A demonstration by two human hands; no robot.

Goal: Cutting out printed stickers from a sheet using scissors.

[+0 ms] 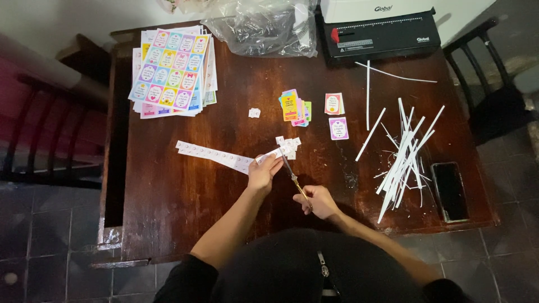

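Holding a long white paper strip (216, 155) pinched between thumb and fingertips, the left hand (264, 172) steadies it flat on the dark wooden table (185, 196). The right hand (320, 202) grips scissors (292, 175), fingers curled through what appear to be the handles, blades at the strip's end beside small cut squares (288, 145). A stack of pastel label sheets (171, 70) lies far left; colourful cut cards (296, 105) sit centre; white paper trimmings (405, 157) and a dark phone (450, 191) lie right.
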